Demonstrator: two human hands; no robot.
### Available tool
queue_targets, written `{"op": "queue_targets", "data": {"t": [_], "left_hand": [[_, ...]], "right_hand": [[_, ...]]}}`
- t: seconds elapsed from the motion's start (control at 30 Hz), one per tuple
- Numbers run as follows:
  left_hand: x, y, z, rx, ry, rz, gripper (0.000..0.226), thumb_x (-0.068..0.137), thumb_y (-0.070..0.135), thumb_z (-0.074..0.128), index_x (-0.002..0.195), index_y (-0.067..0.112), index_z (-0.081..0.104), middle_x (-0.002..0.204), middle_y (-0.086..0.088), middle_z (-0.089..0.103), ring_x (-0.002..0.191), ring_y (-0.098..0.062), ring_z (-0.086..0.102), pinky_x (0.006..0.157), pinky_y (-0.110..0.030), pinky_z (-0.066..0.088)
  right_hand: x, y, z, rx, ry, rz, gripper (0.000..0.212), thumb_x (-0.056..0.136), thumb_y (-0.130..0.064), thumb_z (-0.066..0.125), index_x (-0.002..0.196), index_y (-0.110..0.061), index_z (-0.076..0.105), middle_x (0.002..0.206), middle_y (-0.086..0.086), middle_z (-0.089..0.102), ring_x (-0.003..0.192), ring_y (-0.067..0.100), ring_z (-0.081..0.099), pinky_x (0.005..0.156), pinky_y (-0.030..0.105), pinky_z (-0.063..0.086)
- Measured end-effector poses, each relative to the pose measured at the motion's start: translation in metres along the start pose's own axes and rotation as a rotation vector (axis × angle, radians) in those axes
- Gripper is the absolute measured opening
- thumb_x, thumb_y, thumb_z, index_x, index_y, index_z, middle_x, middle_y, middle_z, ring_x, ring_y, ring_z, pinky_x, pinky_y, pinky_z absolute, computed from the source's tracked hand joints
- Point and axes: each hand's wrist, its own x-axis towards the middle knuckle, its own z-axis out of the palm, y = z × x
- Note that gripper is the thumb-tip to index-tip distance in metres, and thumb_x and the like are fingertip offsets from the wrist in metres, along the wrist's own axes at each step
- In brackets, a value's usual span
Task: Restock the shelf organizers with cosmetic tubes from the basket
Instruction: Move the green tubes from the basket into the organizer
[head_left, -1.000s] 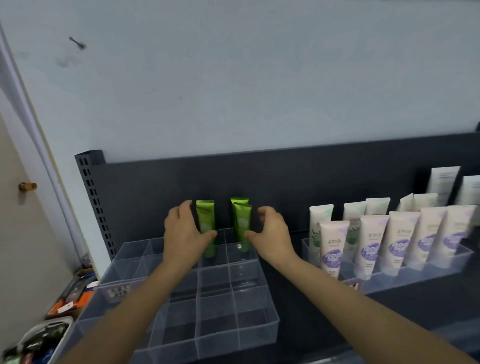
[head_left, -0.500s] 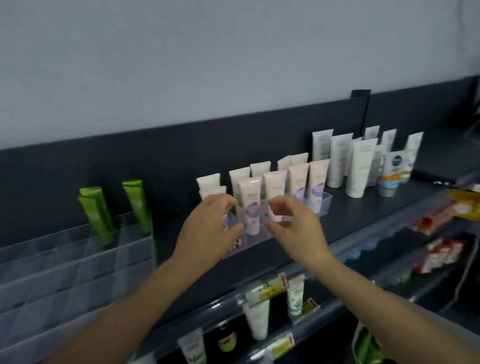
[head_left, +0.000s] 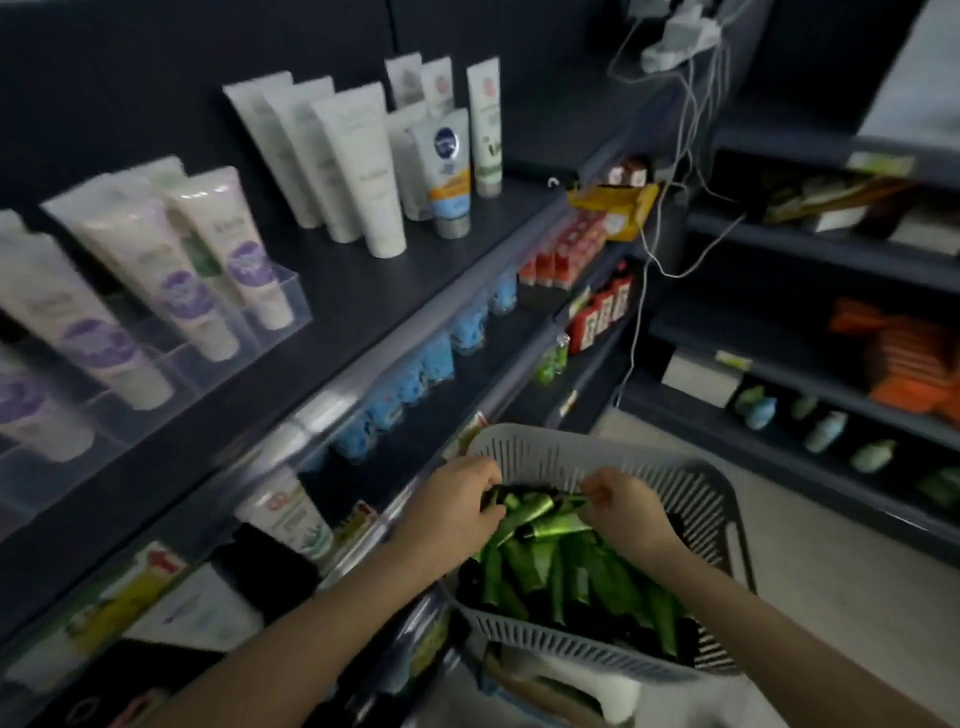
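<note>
Head view: basket (head_left: 691, 499) of green tubes (head_left: 550, 566) beside dark shelves (head_left: 395, 291), seemingly a shop.

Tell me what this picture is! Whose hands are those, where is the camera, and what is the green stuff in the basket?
There is no machine here, just a person. The camera sits on the person's head and looks forward and down, so you see their two arms reaching out from the bottom of the picture. The left hand and the right hand are both inside a grey basket full of green tubes. Each hand's fingers curl round tubes at the top of the pile. To the left is a dark shelf. On it stand white tubes, some of them in a clear plastic organizer. The picture is a bit blurry, so the small words on the tubes cannot be read.
</note>
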Motion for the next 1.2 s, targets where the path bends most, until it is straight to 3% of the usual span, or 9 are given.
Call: {"op": "queue_targets", "data": {"t": [0.2,0.3,0.5,0.6,0.7,0.87,0.97,1.1,1.2], "left_hand": [[0.049,-0.013,0.099,0.048,-0.32,-0.154,0.023,0.087,0.027,0.062,0.107,0.015,0.062,0.102,-0.001,0.061,0.089,-0.016,0.058,0.071,-0.027,0.048],[0.065,-0.024,0.132,0.033,-0.414,-0.279,0.024,0.087,0.025,0.062,0.107,0.011,0.063,0.097,-0.005,0.065,0.084,-0.017,0.06,0.07,-0.029,0.049],[0.075,-0.03,0.196,-0.001,-0.504,-0.39,0.019,0.091,0.021,0.058,0.095,0.003,0.061,0.084,-0.01,0.064,0.075,-0.021,0.06,0.061,-0.027,0.044],[0.078,-0.02,0.22,-0.096,-0.528,-0.468,0.022,0.092,0.028,0.058,0.091,0.006,0.058,0.081,-0.007,0.06,0.077,-0.021,0.058,0.06,-0.026,0.04],[0.081,-0.021,0.234,-0.129,-0.525,-0.538,0.028,0.088,0.028,0.064,0.102,0.005,0.055,0.09,-0.01,0.063,0.085,-0.024,0.062,0.064,-0.026,0.042],[0.089,-0.032,0.247,-0.179,-0.535,-0.634,0.035,0.08,0.02,0.073,0.108,0.008,0.055,0.105,-0.007,0.065,0.097,-0.021,0.062,0.078,-0.027,0.05],[0.092,-0.034,0.249,-0.248,-0.581,-0.684,0.029,0.08,0.012,0.07,0.106,0.01,0.059,0.104,-0.006,0.063,0.099,-0.021,0.06,0.082,-0.027,0.049],[0.09,-0.04,0.231,-0.333,-0.706,-0.807,0.031,0.078,0.006,0.066,0.105,0.009,0.051,0.095,-0.004,0.052,0.092,-0.02,0.054,0.066,-0.027,0.048],[0.084,-0.046,0.216,-0.397,-0.755,-0.854,0.044,0.077,0.001,0.066,0.117,0.007,0.047,0.1,-0.006,0.052,0.094,-0.021,0.054,0.058,-0.025,0.049]], "right_hand": [[0.005,0.116,0.014,-0.153,-0.231,0.275,0.012,0.08,-0.015,0.062,0.069,-0.015,0.056,0.067,0.0,0.054,0.086,0.024,0.062,0.063,0.023,0.032],[0.013,0.144,0.031,-0.187,-0.307,0.356,0.012,0.081,-0.014,0.06,0.089,-0.007,0.064,0.093,0.01,0.066,0.097,0.029,0.063,0.064,0.025,0.037],[0.029,0.149,0.056,-0.184,-0.388,0.36,0.026,0.087,-0.008,0.05,0.108,-0.005,0.065,0.112,0.014,0.065,0.108,0.029,0.06,0.081,0.028,0.046],[0.036,0.149,0.061,-0.183,-0.401,0.355,0.013,0.088,-0.012,0.053,0.079,-0.01,0.062,0.101,0.015,0.067,0.102,0.029,0.061,0.072,0.028,0.042],[0.047,0.149,0.074,-0.109,-0.383,0.398,0.029,0.089,-0.012,0.051,0.06,-0.014,0.047,0.069,0.002,0.053,0.088,0.026,0.06,0.063,0.024,0.036],[0.068,0.138,0.103,-0.07,-0.354,0.486,0.013,0.086,-0.007,0.057,0.073,-0.008,0.057,0.094,0.014,0.068,0.092,0.029,0.065,0.07,0.03,0.05],[0.071,0.136,0.112,-0.017,-0.312,0.582,0.026,0.084,-0.011,0.06,0.06,-0.011,0.049,0.074,0.007,0.063,0.081,0.027,0.066,0.061,0.028,0.047],[0.074,0.132,0.115,0.028,-0.32,0.652,0.031,0.081,-0.022,0.065,0.053,-0.015,0.052,0.058,0.002,0.055,0.06,0.02,0.059,0.047,0.021,0.041],[0.072,0.125,0.12,0.134,-0.335,0.724,0.022,0.083,-0.014,0.062,0.063,-0.01,0.053,0.065,0.006,0.056,0.06,0.023,0.062,0.052,0.032,0.057]]}}
